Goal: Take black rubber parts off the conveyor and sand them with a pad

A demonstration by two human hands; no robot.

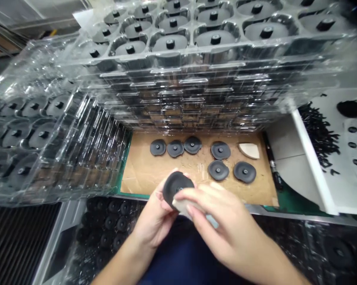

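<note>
My left hand is closed around the edge of a black round plastic disc with a small hub at its middle. In my right hand is a pale off-white pad, pinched between thumb and fingers and pressed against the disc's face near the hub. Part of the pad is hidden by my fingers. Beyond my hands, several similar black discs lie on a brown cardboard sheet. Another off-white piece rests at the sheet's right side.
A tall stack of clear plastic trays holding discs stands behind the cardboard. More tray stacks stand on the left. At right, a white partition borders a surface with a pile of small black parts. A black pen-like tool lies beside the cardboard.
</note>
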